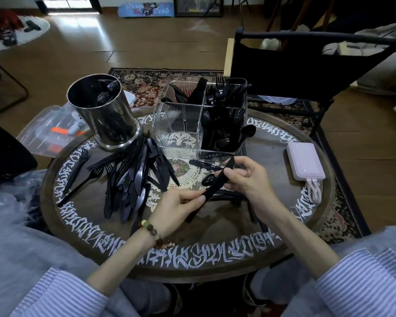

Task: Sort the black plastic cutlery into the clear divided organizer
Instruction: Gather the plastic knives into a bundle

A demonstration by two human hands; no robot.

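Hands: left hand [181, 201] and right hand [245, 177] both pinched one black knife [212, 188], left near the handle end, right nearer the blade.
Knife axis: ran diagonally, its far tip aimed toward the organizer [199, 115].
Organizer from hands: straight ahead, just beyond the knife tip; right hand nearer.
Compartments: forks back right, spoons front right, knives back left, front left bare.
Unsorted pile [133, 177]: left of the organizer, near the steel cup [103, 115], on the round table [192, 255].
Next, likely: carry the knife to the back-left section.
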